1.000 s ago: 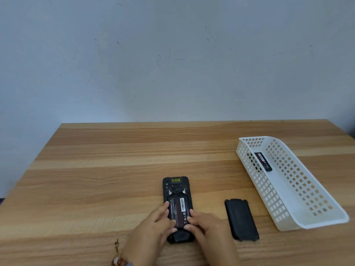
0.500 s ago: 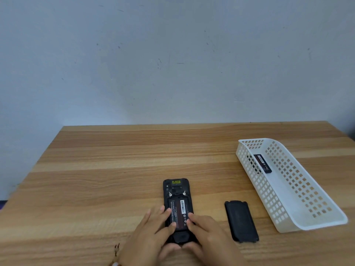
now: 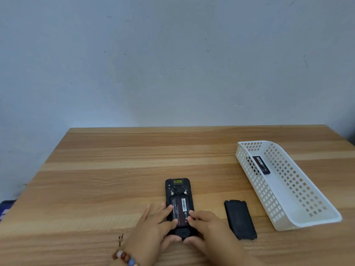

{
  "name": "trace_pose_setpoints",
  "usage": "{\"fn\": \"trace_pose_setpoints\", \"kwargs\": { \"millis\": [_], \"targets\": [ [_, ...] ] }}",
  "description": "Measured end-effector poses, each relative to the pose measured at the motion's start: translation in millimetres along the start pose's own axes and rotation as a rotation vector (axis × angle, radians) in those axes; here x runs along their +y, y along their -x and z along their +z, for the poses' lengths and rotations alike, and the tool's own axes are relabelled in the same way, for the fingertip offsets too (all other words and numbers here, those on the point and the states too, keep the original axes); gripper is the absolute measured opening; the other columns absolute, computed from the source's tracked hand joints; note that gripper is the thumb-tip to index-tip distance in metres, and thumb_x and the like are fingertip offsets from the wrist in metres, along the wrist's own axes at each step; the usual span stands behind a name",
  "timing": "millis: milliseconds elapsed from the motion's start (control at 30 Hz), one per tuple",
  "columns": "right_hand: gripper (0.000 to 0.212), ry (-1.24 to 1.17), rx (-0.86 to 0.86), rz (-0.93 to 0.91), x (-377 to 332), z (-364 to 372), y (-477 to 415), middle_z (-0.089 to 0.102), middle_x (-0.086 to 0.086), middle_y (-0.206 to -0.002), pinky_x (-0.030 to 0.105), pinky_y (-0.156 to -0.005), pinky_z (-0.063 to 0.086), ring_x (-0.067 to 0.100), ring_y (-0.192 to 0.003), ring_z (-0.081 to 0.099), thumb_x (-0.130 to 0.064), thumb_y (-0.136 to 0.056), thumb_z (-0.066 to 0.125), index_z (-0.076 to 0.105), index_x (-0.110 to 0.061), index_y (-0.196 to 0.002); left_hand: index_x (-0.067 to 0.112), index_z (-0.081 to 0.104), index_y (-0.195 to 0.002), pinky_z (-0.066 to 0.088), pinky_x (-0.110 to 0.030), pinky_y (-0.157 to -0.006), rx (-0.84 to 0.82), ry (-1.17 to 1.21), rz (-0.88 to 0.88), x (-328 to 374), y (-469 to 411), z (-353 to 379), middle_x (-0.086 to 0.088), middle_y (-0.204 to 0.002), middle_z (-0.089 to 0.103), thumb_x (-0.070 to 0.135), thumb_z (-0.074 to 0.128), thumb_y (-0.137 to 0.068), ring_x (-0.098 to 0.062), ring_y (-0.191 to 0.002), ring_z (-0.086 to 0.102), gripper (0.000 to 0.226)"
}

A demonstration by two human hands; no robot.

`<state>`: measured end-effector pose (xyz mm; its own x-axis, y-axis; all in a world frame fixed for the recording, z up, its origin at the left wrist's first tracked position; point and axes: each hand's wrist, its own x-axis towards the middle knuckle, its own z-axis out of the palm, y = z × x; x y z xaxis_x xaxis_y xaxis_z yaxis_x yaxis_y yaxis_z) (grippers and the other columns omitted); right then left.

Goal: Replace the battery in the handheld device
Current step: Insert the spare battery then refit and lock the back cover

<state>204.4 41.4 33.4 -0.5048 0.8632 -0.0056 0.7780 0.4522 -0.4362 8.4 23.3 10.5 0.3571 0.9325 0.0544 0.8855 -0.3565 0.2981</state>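
Note:
A black handheld device point(image 3: 177, 189) lies face down near the table's front edge, its back uncovered. A black battery point(image 3: 179, 208) with a red-and-white label sits in its compartment. My left hand point(image 3: 151, 229) rests on the device's left side, fingertips on the battery's left edge. On the right side, my right hand point(image 3: 204, 227) has its fingertips on the battery's lower right. Both thumbs wrap the device's near end. The black back cover point(image 3: 240, 218) lies flat to the right of the device.
A white perforated basket point(image 3: 307, 217) stands at the right of the wooden table point(image 3: 105, 179), with a second black battery point(image 3: 261, 165) inside near its far end. A beaded bracelet point(image 3: 124, 256) is on my left wrist. A pale wall rises behind the table.
Both hands slid slightly toward the device's near end, and the thumbs now curl under that end. The battery stays in the compartment. The camera view shifted a little.

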Motion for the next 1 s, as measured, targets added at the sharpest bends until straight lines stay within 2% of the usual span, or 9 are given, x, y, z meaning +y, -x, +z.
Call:
{"fn": "trace_pose_setpoints", "kwargs": {
  "millis": [67,133,200,300,467,533,633,867,1000],
  "targets": [
    [0.095,-0.147,-0.017,0.044,7.0,-7.7,-2.1,0.050,-0.013,-0.136,0.006,-0.102,0.025,-0.004,-0.121,0.042,-0.084,-0.058,0.024,0.059,-0.023,-0.122,0.040,0.072,-0.088,0.012,-0.018,-0.104,-0.064,0.045,-0.049,-2.8,0.2,-8.5,0.003,-0.121,0.062,0.071,0.006,-0.088,-0.012,-0.109,0.059,0.072],
    [0.068,-0.242,-0.127,0.063,10.6,-16.3,-7.5,0.042,-0.018,-0.139,0.005,-0.103,0.020,-0.009,-0.120,0.034,-0.064,-0.071,0.056,0.056,-0.024,-0.126,0.042,0.060,-0.115,-0.003,-0.018,-0.110,0.007,0.156,-0.051,-7.9,-0.5,-7.5,0.014,-0.143,0.028,0.091,-0.001,-0.064,0.000,-0.131,0.030,0.094],
    [0.056,-0.311,-0.168,0.106,15.2,-19.9,-9.6,0.036,-0.024,-0.135,0.003,-0.101,0.021,-0.011,-0.121,0.031,-0.036,-0.076,0.071,0.052,-0.028,-0.128,0.049,0.038,-0.128,-0.004,-0.024,-0.113,-0.075,0.270,-0.117,-8.8,3.9,-10.2,0.026,-0.138,0.006,0.099,-0.003,-0.043,0.011,-0.130,0.006,0.108],
    [0.073,-0.465,-0.153,0.188,17.0,-16.3,-6.9,0.037,-0.022,-0.137,0.001,-0.095,0.032,-0.004,-0.123,0.039,-0.023,-0.073,0.076,0.039,-0.037,-0.135,0.048,0.005,-0.137,-0.002,-0.016,-0.108,-0.140,0.267,-0.205,-4.8,11.9,-12.4,0.026,-0.146,0.006,0.093,0.018,-0.053,-0.004,-0.137,-0.001,0.096],
    [0.071,-0.452,-0.147,0.214,16.4,-12.2,-2.1,0.040,-0.016,-0.143,0.018,-0.107,0.035,0.000,-0.126,0.043,-0.027,-0.076,0.073,0.036,-0.040,-0.136,0.035,-0.016,-0.136,-0.017,-0.004,-0.094,-0.144,0.241,-0.199,-1.4,17.4,-7.1,0.017,-0.143,-0.004,0.098,-0.011,-0.027,-0.002,-0.126,-0.016,0.126],
    [0.069,-0.435,-0.143,0.211,16.6,-11.0,-1.4,0.041,-0.016,-0.143,0.021,-0.109,0.035,0.000,-0.126,0.043,-0.028,-0.077,0.072,0.037,-0.041,-0.135,0.027,-0.007,-0.142,-0.018,-0.002,-0.096,-0.066,0.177,-0.129,-5.8,16.0,1.3,0.009,-0.149,0.012,0.096,-0.009,-0.045,0.000,-0.130,-0.007,0.119],
    [0.068,-0.401,-0.136,0.205,15.7,-9.6,-1.1,0.042,-0.016,-0.143,0.020,-0.110,0.034,-0.001,-0.128,0.040,-0.028,-0.079,0.070,0.036,-0.039,-0.136,0.018,0.041,-0.136,0.009,-0.008,-0.104,-0.118,0.097,-0.144,-9.8,17.2,4.7,0.006,-0.120,0.063,0.072,0.001,-0.087,0.001,-0.118,0.047,0.084],
    [0.063,-0.277,-0.152,0.190,10.4,-16.0,2.2,0.041,-0.015,-0.144,0.018,-0.111,0.027,0.000,-0.132,0.036,-0.033,-0.082,0.065,0.035,-0.035,-0.138,0.024,0.046,-0.129,0.020,-0.014,-0.099,-0.121,0.036,-0.162,-10.5,17.1,14.1,0.008,-0.110,0.068,0.065,0.006,-0.092,-0.002,-0.105,0.059,0.068],
    [0.052,-0.143,0.170,0.426,28.8,-39.2,8.3,0.050,-0.006,-0.137,0.023,-0.103,0.034,0.011,-0.124,0.045,-0.035,-0.087,0.058,0.042,-0.023,-0.136,0.025,0.043,-0.131,0.024,-0.017,-0.098,-0.086,0.016,-0.181,-11.0,17.3,16.4,0.004,-0.110,0.068,0.066,0.007,-0.092,-0.003,-0.104,0.060,0.068]
  ]
}}
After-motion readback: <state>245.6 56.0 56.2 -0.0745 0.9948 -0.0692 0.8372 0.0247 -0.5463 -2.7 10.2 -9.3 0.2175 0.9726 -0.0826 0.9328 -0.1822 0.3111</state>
